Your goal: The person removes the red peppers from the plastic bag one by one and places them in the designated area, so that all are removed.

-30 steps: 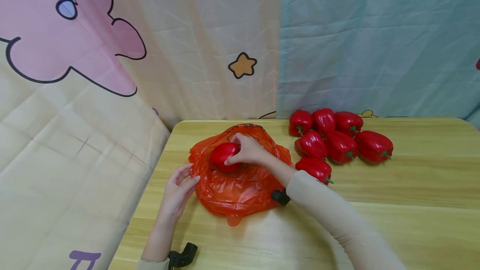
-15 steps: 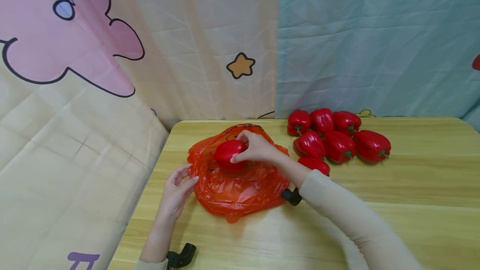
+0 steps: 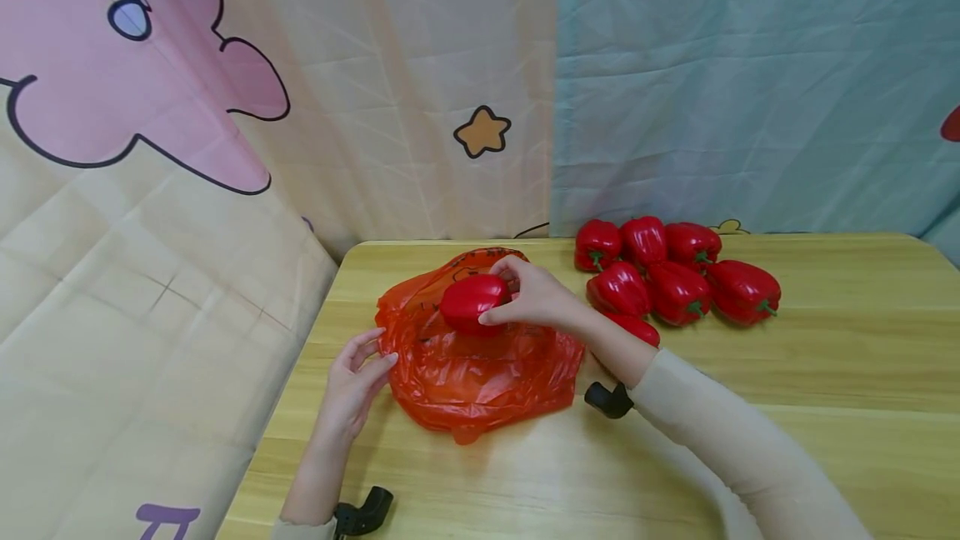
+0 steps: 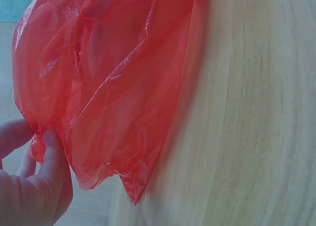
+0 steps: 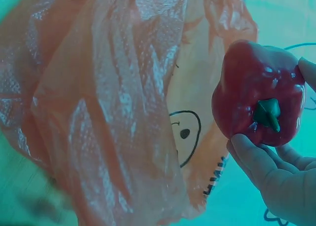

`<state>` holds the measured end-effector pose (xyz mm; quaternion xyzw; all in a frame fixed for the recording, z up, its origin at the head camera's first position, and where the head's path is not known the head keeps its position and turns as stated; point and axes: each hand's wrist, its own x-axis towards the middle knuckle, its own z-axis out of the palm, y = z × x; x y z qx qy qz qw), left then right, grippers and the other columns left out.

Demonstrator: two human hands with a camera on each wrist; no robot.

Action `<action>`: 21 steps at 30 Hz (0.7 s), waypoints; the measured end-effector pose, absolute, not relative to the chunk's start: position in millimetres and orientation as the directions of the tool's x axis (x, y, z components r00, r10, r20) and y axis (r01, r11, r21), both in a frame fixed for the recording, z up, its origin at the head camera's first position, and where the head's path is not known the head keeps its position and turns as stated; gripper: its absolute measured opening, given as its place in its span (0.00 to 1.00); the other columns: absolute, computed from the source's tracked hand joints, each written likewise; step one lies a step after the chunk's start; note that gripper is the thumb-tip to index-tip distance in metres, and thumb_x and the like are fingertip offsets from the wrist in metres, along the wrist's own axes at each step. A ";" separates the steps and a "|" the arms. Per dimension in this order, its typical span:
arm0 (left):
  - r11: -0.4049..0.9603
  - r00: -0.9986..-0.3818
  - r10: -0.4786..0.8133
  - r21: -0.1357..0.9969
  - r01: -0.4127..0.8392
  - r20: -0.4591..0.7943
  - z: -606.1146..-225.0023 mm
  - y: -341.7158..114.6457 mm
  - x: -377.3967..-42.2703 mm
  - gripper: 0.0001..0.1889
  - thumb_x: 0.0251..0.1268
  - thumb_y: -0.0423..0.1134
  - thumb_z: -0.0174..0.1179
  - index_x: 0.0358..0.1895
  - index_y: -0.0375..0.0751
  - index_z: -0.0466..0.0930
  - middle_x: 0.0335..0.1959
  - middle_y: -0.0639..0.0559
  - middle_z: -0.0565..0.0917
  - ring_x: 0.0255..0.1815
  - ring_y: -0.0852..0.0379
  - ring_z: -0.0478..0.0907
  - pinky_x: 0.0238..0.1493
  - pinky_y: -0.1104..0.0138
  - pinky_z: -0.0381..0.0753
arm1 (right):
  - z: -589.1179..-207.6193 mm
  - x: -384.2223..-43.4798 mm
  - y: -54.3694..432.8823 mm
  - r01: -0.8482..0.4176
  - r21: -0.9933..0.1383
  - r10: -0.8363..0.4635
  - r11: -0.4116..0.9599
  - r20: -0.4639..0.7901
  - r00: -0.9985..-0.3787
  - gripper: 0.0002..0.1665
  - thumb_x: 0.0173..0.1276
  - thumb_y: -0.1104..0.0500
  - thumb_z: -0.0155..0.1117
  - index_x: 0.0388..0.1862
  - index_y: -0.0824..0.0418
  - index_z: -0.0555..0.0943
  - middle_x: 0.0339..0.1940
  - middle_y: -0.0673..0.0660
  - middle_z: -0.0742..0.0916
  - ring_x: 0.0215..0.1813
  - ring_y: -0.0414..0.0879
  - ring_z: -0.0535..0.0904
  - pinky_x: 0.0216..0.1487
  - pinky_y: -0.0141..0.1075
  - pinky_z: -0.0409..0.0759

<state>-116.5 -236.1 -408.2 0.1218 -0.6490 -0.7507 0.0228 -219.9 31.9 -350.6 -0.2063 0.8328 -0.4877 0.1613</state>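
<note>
In the head view, my right hand (image 3: 538, 298) grips a red bell pepper (image 3: 468, 305) above the opening of an orange-red plastic bag (image 3: 480, 386). The right wrist view shows the pepper's green stem (image 5: 267, 114), with fingers and thumb around its sides. My left hand (image 3: 354, 382) is at the bag's left rim. Seen from the left wrist, the thumb and fingers pinch a gathered bit of the bag (image 4: 123, 97). The bag stands on the table with its mouth spread wide. Folds of plastic hide most of its inside.
Several red bell peppers (image 3: 678, 293) lie grouped on the wooden table (image 3: 847, 340) right of the bag; the right forearm partly covers the nearest one. A curtain (image 3: 480, 40) with cartoon prints hangs behind the table. Black wrist cameras (image 3: 366, 512) sit on both wrists.
My right hand has moved right with the pepper, which shifts from the bag's left part toward its middle and slightly farther back. The left hand keeps its place at the rim.
</note>
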 end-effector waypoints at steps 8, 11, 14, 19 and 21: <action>-0.156 -0.969 -0.195 0.980 -0.124 -0.154 -409.3 -236.2 -117.2 0.22 0.61 0.22 0.53 0.58 0.37 0.64 0.45 0.51 0.74 0.38 0.60 0.79 0.42 0.68 0.81 | -343.0 -212.5 48.4 -0.192 -0.900 -0.488 0.392 -0.026 -0.872 0.37 0.47 0.55 0.76 0.55 0.58 0.68 0.54 0.57 0.78 0.54 0.53 0.74 0.45 0.41 0.81; -0.159 -0.966 -0.200 0.978 -0.131 -0.162 -409.0 -236.0 -117.3 0.22 0.61 0.22 0.53 0.58 0.37 0.64 0.45 0.51 0.74 0.38 0.60 0.79 0.41 0.69 0.81 | -339.9 -210.3 54.3 -0.195 -0.907 -0.496 0.373 -0.017 -0.868 0.37 0.47 0.55 0.76 0.54 0.58 0.68 0.54 0.58 0.77 0.54 0.54 0.74 0.44 0.41 0.81; -0.163 -0.965 -0.203 0.978 -0.134 -0.166 -408.7 -235.8 -117.3 0.22 0.61 0.22 0.53 0.58 0.37 0.64 0.45 0.51 0.74 0.37 0.60 0.79 0.41 0.70 0.81 | -337.1 -208.6 60.0 -0.200 -0.906 -0.493 0.372 -0.010 -0.870 0.38 0.46 0.55 0.77 0.54 0.58 0.69 0.54 0.58 0.78 0.54 0.54 0.74 0.44 0.42 0.82; -0.164 -0.967 -0.201 0.979 -0.124 -0.156 -408.9 -236.0 -116.5 0.22 0.61 0.22 0.54 0.58 0.37 0.65 0.45 0.51 0.74 0.37 0.60 0.79 0.41 0.69 0.81 | -333.2 -206.1 70.6 -0.193 -0.908 -0.469 0.372 -0.005 -0.883 0.39 0.45 0.55 0.77 0.56 0.59 0.69 0.53 0.59 0.78 0.55 0.56 0.74 0.46 0.43 0.81; -0.161 -0.967 -0.202 0.979 -0.121 -0.153 -409.0 -236.4 -116.1 0.21 0.61 0.22 0.54 0.57 0.37 0.65 0.45 0.51 0.74 0.37 0.60 0.79 0.42 0.69 0.81 | -332.3 -205.1 75.6 -0.190 -0.913 -0.465 0.360 0.000 -0.885 0.39 0.46 0.56 0.77 0.56 0.60 0.68 0.53 0.60 0.78 0.55 0.56 0.75 0.47 0.44 0.81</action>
